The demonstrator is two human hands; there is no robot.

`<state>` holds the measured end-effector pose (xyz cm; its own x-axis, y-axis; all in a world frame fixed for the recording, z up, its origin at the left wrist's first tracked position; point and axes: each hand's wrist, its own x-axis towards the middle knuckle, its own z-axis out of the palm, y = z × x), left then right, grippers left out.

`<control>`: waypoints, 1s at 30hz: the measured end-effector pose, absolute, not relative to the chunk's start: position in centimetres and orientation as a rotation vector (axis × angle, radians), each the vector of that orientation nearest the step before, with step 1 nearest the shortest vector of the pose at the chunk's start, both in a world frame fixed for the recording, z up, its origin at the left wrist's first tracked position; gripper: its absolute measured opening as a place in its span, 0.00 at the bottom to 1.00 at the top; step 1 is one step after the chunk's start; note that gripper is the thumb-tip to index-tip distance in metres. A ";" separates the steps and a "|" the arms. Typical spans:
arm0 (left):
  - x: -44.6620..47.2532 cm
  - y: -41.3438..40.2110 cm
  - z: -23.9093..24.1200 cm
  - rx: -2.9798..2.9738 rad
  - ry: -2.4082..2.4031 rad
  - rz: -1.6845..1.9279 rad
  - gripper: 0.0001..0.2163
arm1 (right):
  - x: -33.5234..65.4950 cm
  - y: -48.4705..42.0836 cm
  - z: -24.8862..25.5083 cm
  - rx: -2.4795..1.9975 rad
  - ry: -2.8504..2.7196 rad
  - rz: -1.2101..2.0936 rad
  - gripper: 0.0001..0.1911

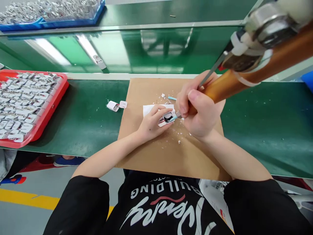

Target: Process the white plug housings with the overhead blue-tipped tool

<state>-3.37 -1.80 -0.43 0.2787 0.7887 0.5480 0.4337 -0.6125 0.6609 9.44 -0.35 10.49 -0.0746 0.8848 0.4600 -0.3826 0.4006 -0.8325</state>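
Observation:
My left hand (152, 123) is closed on a small white charger casing (167, 117) with a dark opening, pressing it down on a brown cardboard mat (156, 153). My right hand (198, 109) is wrapped round the orange handle of a hanging power tool (246, 62), whose metal tip touches the casing's right end. A white paper slip (149, 109) lies under the casing. White plastic crumbs are scattered over the mat around both hands.
A red tray (50, 111) full of several white casings sits at the left on the green belt (266, 127). Two loose white parts (116, 105) lie by the mat's left edge. A blue tray (61, 22) of metal parts stands on the far shelf.

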 end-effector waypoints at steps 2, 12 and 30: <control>-3.3 -1.9 -0.2 2.199 1.125 1.271 0.14 | 9.5 -0.5 10.6 -0.545 -1.234 1.130 0.10; -3.7 -2.2 0.1 2.260 1.074 1.312 0.14 | 9.3 -0.9 11.0 -0.583 -1.233 1.134 0.08; -3.4 -2.7 0.4 2.151 1.119 1.304 0.13 | 9.6 -1.1 11.0 -0.571 -1.240 1.150 0.10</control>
